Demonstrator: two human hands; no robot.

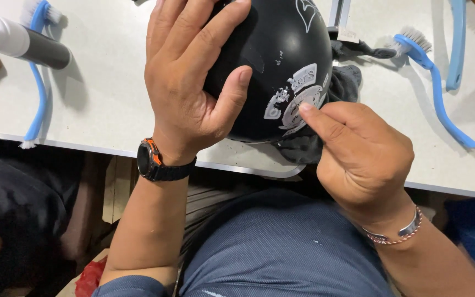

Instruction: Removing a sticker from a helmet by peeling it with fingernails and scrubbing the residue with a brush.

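Observation:
A black rounded helmet [281, 49] with a worn, partly scraped white sticker [298, 99] rests at the near edge of a white table [105, 93]. My left hand [191, 77] is spread over the helmet's left side, thumb pressed on the shell, gripping it. My right hand [361, 154] is curled into a loose fist with its index fingertip touching the lower right edge of the sticker. Grey padding [342, 85] and a strap show under the helmet's right side. A black watch sits on my left wrist, a bracelet on my right.
A blue-handled brush [435, 88] lies on the table to the right, and another blue handle [457, 44] farther right. A blue brush [37, 77] and a grey-and-white cylinder [23, 44] lie at the left. The table edge runs just before my torso.

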